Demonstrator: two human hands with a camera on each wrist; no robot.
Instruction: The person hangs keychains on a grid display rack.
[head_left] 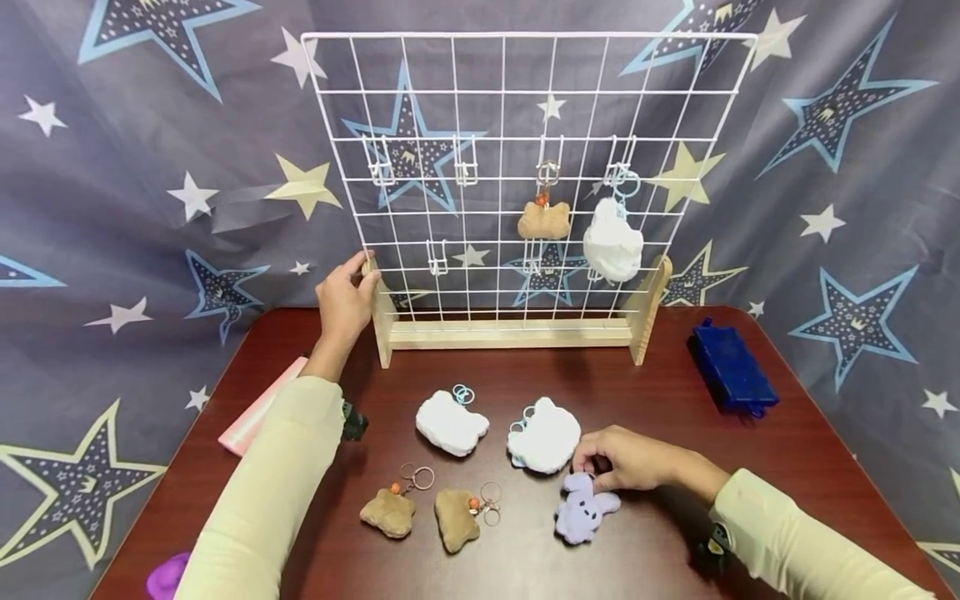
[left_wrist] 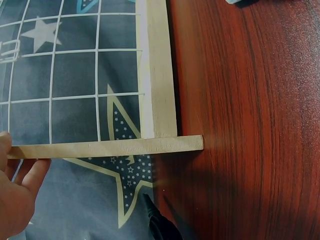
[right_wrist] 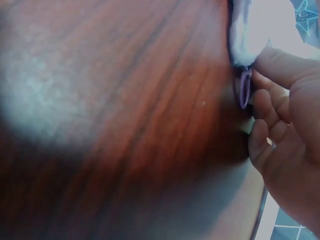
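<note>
At the rack's left end, my left hand [head_left: 345,302] grips the wooden side support [left_wrist: 105,149] of a white wire grid rack [head_left: 502,334], thumb on one face and fingers on the other. My right hand [head_left: 628,458] pinches a small purple bunny plush keychain [head_left: 581,515] by its top, near the ears, low over the table. In the right wrist view, a purple ring [right_wrist: 244,89] hangs beside the fingers; the plush is partly cut off and overexposed there. Just left of that hand lies a white plush keychain [head_left: 551,437] with light blue rings.
Another white plush keychain [head_left: 451,423] and two brown ones [head_left: 388,512] lie on the table. One brown plush [head_left: 544,221] and one white plush [head_left: 613,242] hang on the grid's hooks. A blue case [head_left: 733,367] sits right, a pink object [head_left: 258,408] left, a purple item [head_left: 167,577] front left.
</note>
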